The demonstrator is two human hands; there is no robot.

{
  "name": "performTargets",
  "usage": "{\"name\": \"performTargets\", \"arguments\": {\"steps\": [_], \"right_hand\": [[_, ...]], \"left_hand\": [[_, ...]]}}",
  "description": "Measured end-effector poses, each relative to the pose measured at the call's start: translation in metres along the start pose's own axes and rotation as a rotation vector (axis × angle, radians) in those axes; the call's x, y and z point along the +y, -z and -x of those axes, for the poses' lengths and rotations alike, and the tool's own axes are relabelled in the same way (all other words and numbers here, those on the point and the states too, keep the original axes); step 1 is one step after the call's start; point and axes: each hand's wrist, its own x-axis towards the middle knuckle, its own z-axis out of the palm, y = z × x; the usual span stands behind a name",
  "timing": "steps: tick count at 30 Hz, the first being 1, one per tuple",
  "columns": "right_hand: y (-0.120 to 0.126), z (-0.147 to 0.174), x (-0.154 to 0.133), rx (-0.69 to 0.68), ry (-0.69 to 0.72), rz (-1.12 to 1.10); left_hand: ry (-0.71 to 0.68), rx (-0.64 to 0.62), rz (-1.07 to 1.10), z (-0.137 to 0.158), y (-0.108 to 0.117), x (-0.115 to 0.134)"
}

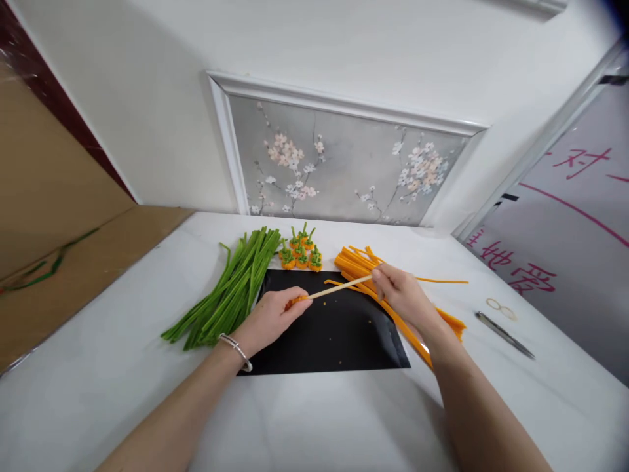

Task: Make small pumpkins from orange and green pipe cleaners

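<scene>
A thin pale wooden stick (341,287) spans the gap between my hands above a black mat (334,337). My left hand (270,318) is closed around its lower left end, where a piece of orange pipe cleaner (295,301) shows between thumb and fingers; most of that piece is hidden. The stick's other end is pinched in my right hand (405,298), just over a bundle of orange pipe cleaners (358,263). Left of the mat lies a bundle of green pipe cleaners (236,288). Several small orange-and-green pumpkin shapes (301,252) stand behind the mat.
On the right of the white table (304,419) lie a dark, slim metal tool (504,333) and two thin rings (501,308). A wall with a framed flower panel (344,164) rises behind. Brown cardboard (88,262) borders the left side. Tiny orange bits dot the mat.
</scene>
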Motion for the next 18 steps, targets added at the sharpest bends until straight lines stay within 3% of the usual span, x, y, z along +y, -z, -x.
{"name": "performTargets", "arguments": {"steps": [3,6,8,13,18], "right_hand": [[0.001,-0.001,0.004,0.16,-0.095,0.012],[-0.007,-0.002,0.003,0.115,-0.083,0.011],[-0.014,-0.002,0.004,0.063,-0.056,0.014],[-0.018,0.003,0.012,-0.156,0.038,0.159],[-0.012,0.01,0.004,-0.489,-0.142,0.505]], "left_hand": [[0.195,0.003,0.457,0.0,0.002,0.003],[0.327,-0.026,0.93,0.0,0.005,0.006],[0.366,-0.054,1.108,0.0,0.007,0.007],[0.45,-0.119,1.277,0.002,0.011,0.009],[0.475,-0.18,1.228,0.003,0.01,0.014]]}}
